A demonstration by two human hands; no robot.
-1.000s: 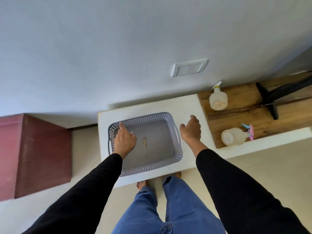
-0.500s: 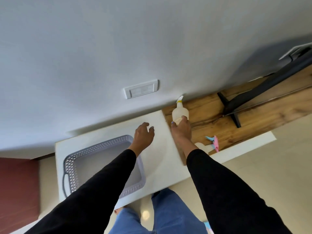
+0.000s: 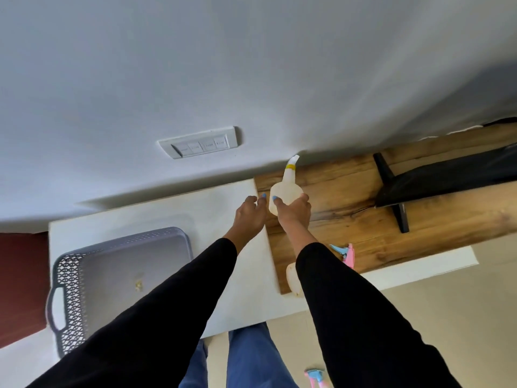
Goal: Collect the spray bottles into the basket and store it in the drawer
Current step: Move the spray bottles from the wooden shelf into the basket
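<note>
two black-sleeved arms are reaching forward from the near edge, over a white counter (image 3: 156,217) that is running along a grey wall (image 3: 251,65). a wooden board (image 3: 349,219) is lying on the right part of the counter, with the black foot of a stand (image 3: 391,197) sitting on it toward the far right. a grey perforated basket (image 3: 70,275) is sitting on the left part of the counter, nearer the front edge, with its handle facing left and a small yellowish scrap on its floor. a white switch plate (image 3: 198,142) is showing on the wall above the counter.

the right hand (image 3: 293,211) is wrapping around the lower body of a pale spray bottle with a yellow band (image 3: 285,189) at the far left corner of the board; its fingers are curling round the near side, so it is gripping the bottle, whose nozzle is pointing toward the wall. the left hand (image 3: 249,217) is hovering just beside it on the left, fingers loosely spread and half curled, holding nothing, fingertips close to the bottle; whether they are touching it is not clear.

a second spray bottle with a pink and blue head (image 3: 347,253) is lying on the near edge of the board, mostly hidden behind the right sleeve, well apart from the basket.
</note>
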